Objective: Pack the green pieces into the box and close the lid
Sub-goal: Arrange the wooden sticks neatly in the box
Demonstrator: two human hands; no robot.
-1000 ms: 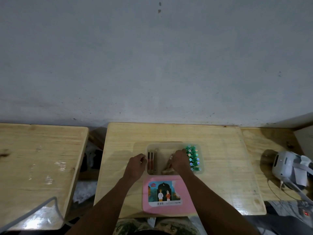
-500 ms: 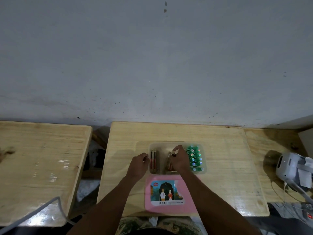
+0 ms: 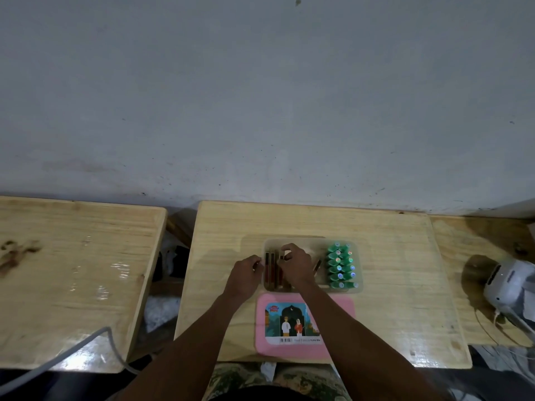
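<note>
A clear plastic box [image 3: 359, 264] sits open near the middle of a pale wooden table [image 3: 399, 299], with its flat pink lid [image 3: 344, 305] lying just in front of it on the near side. The lid's printed picture sticker faces up. The green pieces [image 3: 341, 269], small rounded plastic bits with coloured tips, are already inside, stacked in two tidy columns against the right end of the box.

At the left end of the box lie some dark reddish-brown sticks [image 3: 269, 270], side by side. The right hand [image 3: 295, 264] hangs over them inside the box, fingers curled and tips drawn together. I cannot tell if they pinch anything.

The left hand [image 3: 245, 270] is at the box's left wall, knuckles up and fingers curled against the rim. Whether it grips the rim or only leans on it is not clear from here.

A second wooden table [image 3: 72, 270] stands apart to the left, and a grey cable [image 3: 86, 345] crosses its near corner. A white device [image 3: 506, 282] sits far right. A grey wall [image 3: 260, 96] rises behind.
</note>
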